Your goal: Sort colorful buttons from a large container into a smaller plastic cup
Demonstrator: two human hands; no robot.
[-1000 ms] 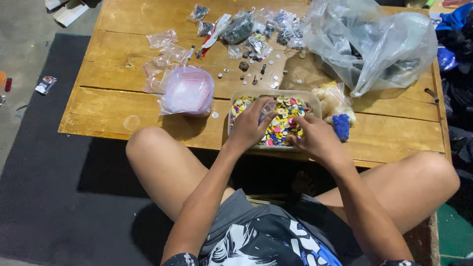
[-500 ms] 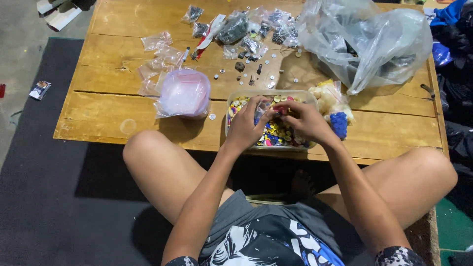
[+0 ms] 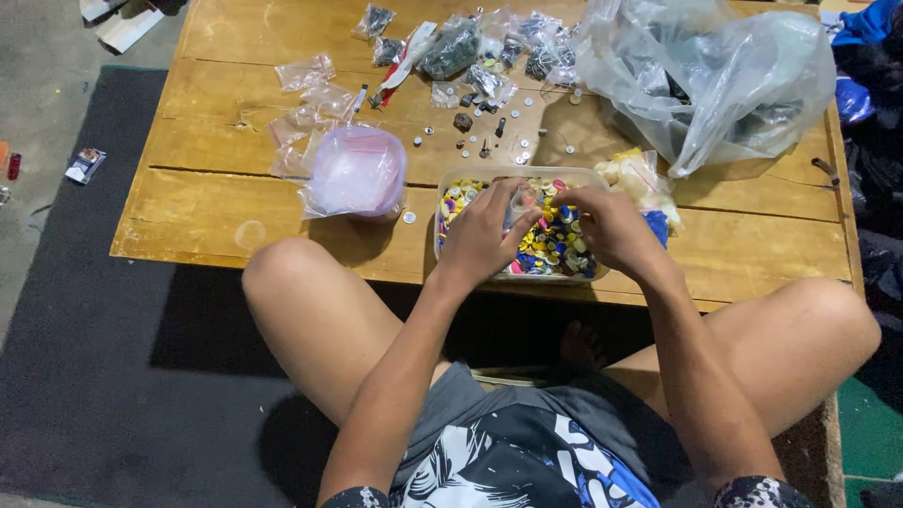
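Note:
A clear plastic tub (image 3: pixel 442 246) full of small colourful buttons (image 3: pixel 555 252) sits at the near edge of the low wooden table (image 3: pixel 226 202). Both my hands hover over it. My left hand (image 3: pixel 482 237) and my right hand (image 3: pixel 609 229) meet fingertip to fingertip above the buttons. They pinch a small clear plastic bag (image 3: pixel 523 201) between them. What is inside the bag is too small to tell.
A round tub covered in clear film (image 3: pixel 357 172) stands left of the button tub. Empty small clear bags (image 3: pixel 303 73), filled little bags (image 3: pixel 451 49) and loose small parts (image 3: pixel 489 132) lie further back. A large crumpled plastic bag (image 3: pixel 724 80) fills the back right. My bare knees flank the table's edge.
My hands, spread apart over the buttons a second ago, have drawn together at the tub's middle and now hold the small clear bag between the fingertips.

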